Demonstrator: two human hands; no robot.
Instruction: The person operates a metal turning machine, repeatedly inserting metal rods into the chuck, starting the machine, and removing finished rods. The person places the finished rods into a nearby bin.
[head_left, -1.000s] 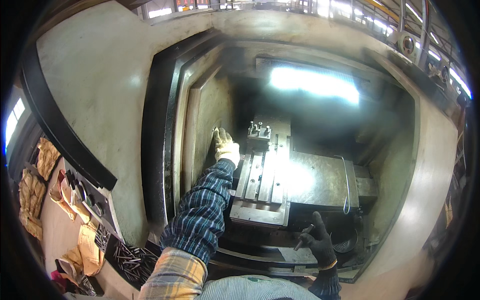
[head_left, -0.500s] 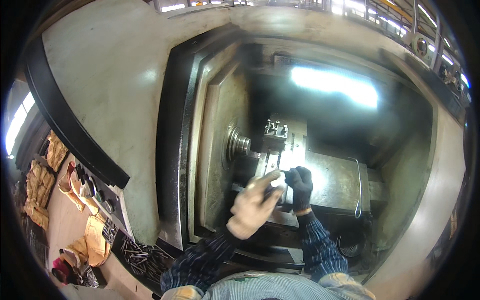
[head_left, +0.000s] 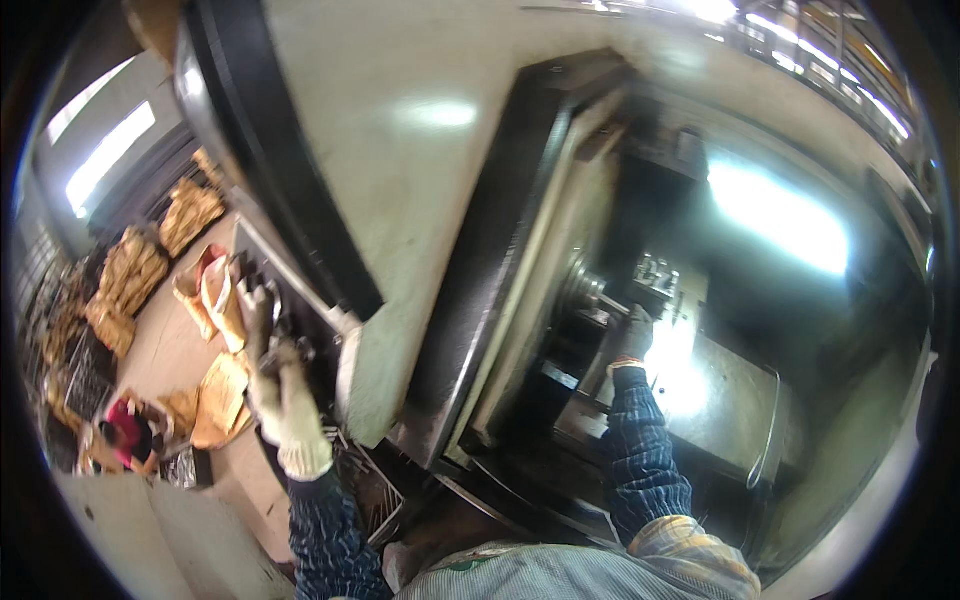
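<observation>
My left hand (head_left: 290, 400), in a whitish glove, reaches to the dark control panel (head_left: 325, 350) on the machine's left side. Its fingers are stretched upward along the panel's buttons, somewhat blurred. Inside the lathe, my right hand (head_left: 632, 335) in a dark glove is closed around the outer end of a thin metal rod (head_left: 613, 304). The rod's other end meets the round steel spindle nose (head_left: 583, 288); how deep it sits there cannot be made out. Just beyond my right hand stands the tool post (head_left: 656, 274) with several bolts on top.
A black-edged sliding door (head_left: 500, 250) borders the opening between my arms. A bent metal hook (head_left: 768, 430) hangs over the steel bed cover (head_left: 735, 400). Metal rods (head_left: 375, 495) lie in a tray below my left forearm. Paper sacks (head_left: 130, 275) and a person in red (head_left: 130, 430) are at far left.
My left hand has left the spot beside my right hand and swung left to the control panel. My right hand has moved toward the spindle with the rod. The view has turned left.
</observation>
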